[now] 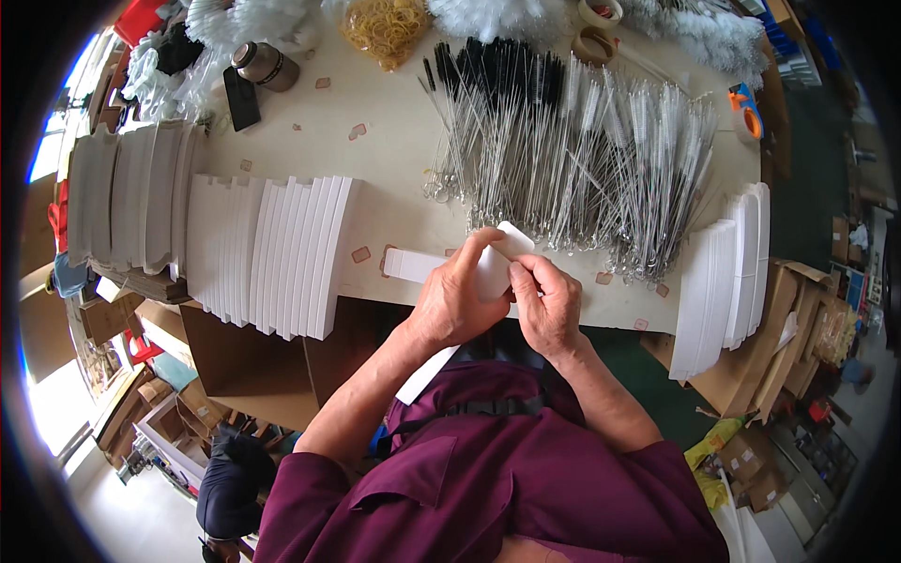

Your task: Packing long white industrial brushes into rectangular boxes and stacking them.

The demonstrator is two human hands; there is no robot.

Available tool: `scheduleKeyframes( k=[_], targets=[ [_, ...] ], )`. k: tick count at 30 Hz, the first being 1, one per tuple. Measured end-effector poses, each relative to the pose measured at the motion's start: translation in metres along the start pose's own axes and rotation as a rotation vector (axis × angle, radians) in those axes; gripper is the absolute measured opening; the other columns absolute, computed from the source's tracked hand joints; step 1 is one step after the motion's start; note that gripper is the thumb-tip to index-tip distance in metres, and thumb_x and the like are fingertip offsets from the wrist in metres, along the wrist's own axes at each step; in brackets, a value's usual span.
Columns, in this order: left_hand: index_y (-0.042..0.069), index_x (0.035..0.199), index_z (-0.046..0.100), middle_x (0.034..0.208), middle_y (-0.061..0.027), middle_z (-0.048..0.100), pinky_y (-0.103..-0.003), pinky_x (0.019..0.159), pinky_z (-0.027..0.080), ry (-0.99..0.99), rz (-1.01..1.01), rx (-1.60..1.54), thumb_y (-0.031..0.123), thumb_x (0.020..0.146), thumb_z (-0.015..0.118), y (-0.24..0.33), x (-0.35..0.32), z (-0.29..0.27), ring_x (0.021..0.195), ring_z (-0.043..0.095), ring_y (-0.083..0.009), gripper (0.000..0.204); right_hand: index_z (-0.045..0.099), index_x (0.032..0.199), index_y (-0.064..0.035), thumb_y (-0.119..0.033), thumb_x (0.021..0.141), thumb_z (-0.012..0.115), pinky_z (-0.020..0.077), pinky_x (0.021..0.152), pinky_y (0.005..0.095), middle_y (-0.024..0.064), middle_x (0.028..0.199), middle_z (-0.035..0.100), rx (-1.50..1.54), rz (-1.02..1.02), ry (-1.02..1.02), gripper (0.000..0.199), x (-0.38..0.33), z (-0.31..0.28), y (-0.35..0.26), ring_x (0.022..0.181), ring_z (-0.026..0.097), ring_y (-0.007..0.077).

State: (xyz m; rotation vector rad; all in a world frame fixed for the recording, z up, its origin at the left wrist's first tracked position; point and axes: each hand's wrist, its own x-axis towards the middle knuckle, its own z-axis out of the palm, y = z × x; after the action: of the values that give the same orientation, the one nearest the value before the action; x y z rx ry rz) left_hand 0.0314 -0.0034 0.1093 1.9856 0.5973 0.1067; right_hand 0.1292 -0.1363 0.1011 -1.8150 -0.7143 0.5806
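Note:
Both hands hold a flat white cardboard box blank (495,266) at the near edge of the table (404,159). My left hand (452,298) grips its left side with the thumb across the top. My right hand (546,302) pinches its right end. The blank's long lower part (424,375) hangs down past the table edge toward my lap. A second white blank (411,265) lies on the table just left of my hands. Beyond the hands lies a large heap of thin wire-handled brushes (572,150) with black and white bristles.
Fanned stacks of white blanks lie at the left (272,249), the far left (131,192) and the right edge (727,272). A bag of rubber bands (385,28), tape rolls (593,42), a metal flask (265,66) and a dark phone (242,98) sit at the back. Cardboard boxes (798,328) crowd the floor.

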Motion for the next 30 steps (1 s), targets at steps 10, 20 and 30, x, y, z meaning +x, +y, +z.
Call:
scheduleKeyframes(
  k=[10, 20, 30],
  targets=[
    [0.008, 0.115, 0.051, 0.097, -0.0213, 0.07, -0.048, 0.073, 0.058, -0.032, -0.092, -0.081, 0.017, 0.08, 0.079, 0.002, 0.007, 0.005, 0.089, 0.071, -0.0422, 0.045, 0.052, 0.138, 0.0047, -0.009, 0.102, 0.061, 0.0531, 0.066, 0.0296, 0.0101, 0.077, 0.068, 0.259, 0.078, 0.086, 0.04, -0.004, 0.005, 0.007, 0.068, 0.066, 0.0145],
    [0.01, 0.122, 0.049, 0.096, -0.0198, 0.071, -0.044, 0.074, 0.059, -0.043, -0.079, -0.034, 0.01, 0.079, 0.078, -0.008, 0.003, 0.016, 0.088, 0.073, -0.0382, 0.052, 0.06, 0.13, 0.0062, -0.019, 0.104, 0.062, 0.0512, 0.064, 0.0274, 0.0047, 0.078, 0.069, 0.44, 0.32, 0.082, 0.036, 0.004, -0.004, 0.012, 0.07, 0.064, 0.0094],
    [0.011, 0.13, 0.042, 0.095, -0.0275, 0.069, -0.052, 0.074, 0.058, -0.091, -0.103, -0.073, 0.017, 0.082, 0.075, -0.005, -0.003, 0.023, 0.085, 0.071, -0.0463, 0.059, 0.074, 0.112, 0.0021, -0.021, 0.103, 0.063, 0.0526, 0.07, 0.0334, 0.0133, 0.084, 0.073, -0.062, -0.087, 0.014, 0.027, -0.002, -0.011, 0.018, 0.076, 0.067, 0.0178]
  ],
)
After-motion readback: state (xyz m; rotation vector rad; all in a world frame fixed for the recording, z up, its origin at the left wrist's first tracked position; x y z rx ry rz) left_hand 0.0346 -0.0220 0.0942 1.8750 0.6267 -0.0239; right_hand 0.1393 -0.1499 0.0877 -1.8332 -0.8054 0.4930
